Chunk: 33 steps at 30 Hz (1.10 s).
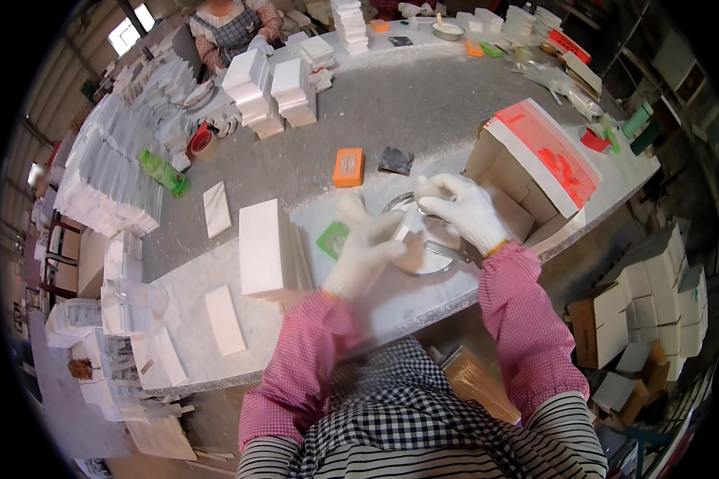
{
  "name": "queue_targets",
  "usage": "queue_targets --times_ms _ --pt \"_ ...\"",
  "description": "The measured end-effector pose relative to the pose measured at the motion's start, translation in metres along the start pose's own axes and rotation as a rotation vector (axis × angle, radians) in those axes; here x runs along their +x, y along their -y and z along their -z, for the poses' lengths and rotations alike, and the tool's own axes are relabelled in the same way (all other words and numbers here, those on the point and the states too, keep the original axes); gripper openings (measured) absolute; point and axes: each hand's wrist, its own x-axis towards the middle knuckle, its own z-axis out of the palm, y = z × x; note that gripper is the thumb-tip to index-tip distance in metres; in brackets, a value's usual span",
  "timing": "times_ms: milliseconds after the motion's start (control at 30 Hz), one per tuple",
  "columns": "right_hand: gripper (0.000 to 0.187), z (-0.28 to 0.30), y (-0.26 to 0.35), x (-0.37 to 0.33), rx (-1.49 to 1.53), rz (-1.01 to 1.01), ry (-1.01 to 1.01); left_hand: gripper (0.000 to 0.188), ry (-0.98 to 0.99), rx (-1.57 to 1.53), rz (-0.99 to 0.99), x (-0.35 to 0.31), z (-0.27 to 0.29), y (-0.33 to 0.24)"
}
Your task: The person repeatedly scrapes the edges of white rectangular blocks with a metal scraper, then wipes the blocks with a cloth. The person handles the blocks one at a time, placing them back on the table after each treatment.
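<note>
My gloved left hand [361, 249] is closed on a narrow white tile [407, 223], seen nearly edge-on; the hand is slightly blurred. Close by its far end, my gloved right hand [465, 209] has its fingers curled together, and whatever they hold is hidden. Both hands are above a round metal dish [430, 275] containing pale material. A metal scraper [446, 251] lies across its rim. Left of my left hand stands a stack of white tiles [265, 247], with a green block [333, 239] partly behind that hand.
An open cardboard box [507, 188] stands right of my hands. An orange block [348, 167] and dark cloth [395, 160] lie beyond. Loose tiles [225, 319] rest at left. Tall tile piles [104, 168] and a green bottle [164, 173] are farther left. Another person [236, 36] is across the table.
</note>
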Motion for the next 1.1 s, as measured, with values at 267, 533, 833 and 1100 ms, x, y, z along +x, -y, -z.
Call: queue_targets --times_ms 267,533,833,1100 --pt "0.041 0.036 0.046 -0.065 0.172 0.059 0.044 0.061 -0.025 -0.051 0.016 0.000 0.002 0.004" --pt "0.032 0.038 0.049 -0.092 0.216 -0.024 0.011 0.081 0.023 -0.144 0.066 0.004 0.005 0.008" --pt "0.027 0.034 0.052 -0.098 0.283 -0.009 -0.078 0.091 0.037 -0.176 0.080 0.006 0.010 0.016" --pt "0.026 0.031 0.054 -0.097 0.232 0.029 -0.103 0.086 0.033 -0.166 0.082 0.007 0.010 0.019"
